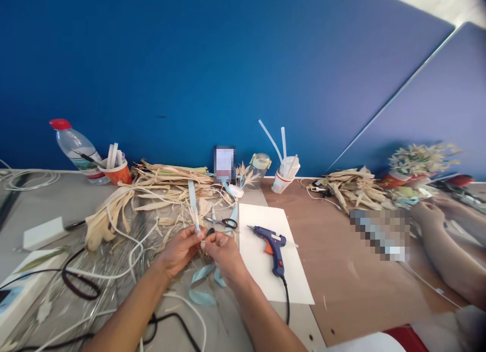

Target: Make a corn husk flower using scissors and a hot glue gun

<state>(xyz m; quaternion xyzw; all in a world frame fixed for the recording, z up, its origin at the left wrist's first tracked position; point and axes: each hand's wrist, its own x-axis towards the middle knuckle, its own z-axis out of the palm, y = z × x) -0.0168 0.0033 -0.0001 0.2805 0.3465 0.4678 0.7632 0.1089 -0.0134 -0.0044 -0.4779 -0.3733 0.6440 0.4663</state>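
My left hand (183, 248) is closed in a pinch on a slim piece of dried corn husk (196, 216), which points upward with pale blue ribbon at its base. Fingertip to fingertip with it, my right hand (225, 253) is pinched too; what sits between its fingers is hidden. Loops of light blue ribbon (202, 297) hang or lie just below both hands. Scissors with black handles (229, 223) lie right behind the fingers. To the right, a blue glue gun (274, 243) with an orange trigger rests on white paper (296, 286).
Dried husks (170, 174) heap along the blue partition (190, 63). White cables (132, 250) and a power strip (18, 304) crowd the left. A bottle (78, 147), an orange cup (118, 174) and a white cup (281, 182) stand behind. Another person's hands (429, 218) work at right.
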